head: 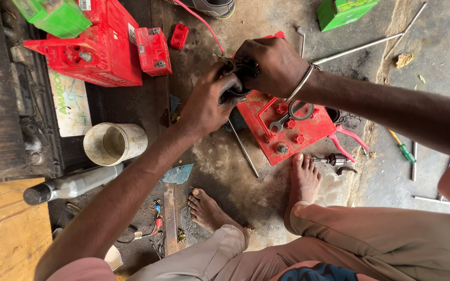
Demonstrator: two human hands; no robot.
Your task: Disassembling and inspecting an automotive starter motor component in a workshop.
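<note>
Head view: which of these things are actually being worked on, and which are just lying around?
In hand:
- left hand and right hand, both gripping a small black part
- red battery right under them

Lying about:
- spanner
- pliers
- green screwdriver
- white cup
- grey bottle
- green boxes

Stained concrete floor (266, 21), worn wooden boards (6, 229) left.

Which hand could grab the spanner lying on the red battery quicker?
Probably the right hand. It grips the small black part almost above the spanner on the red battery. The left hand holds the same part from the far side.
</note>
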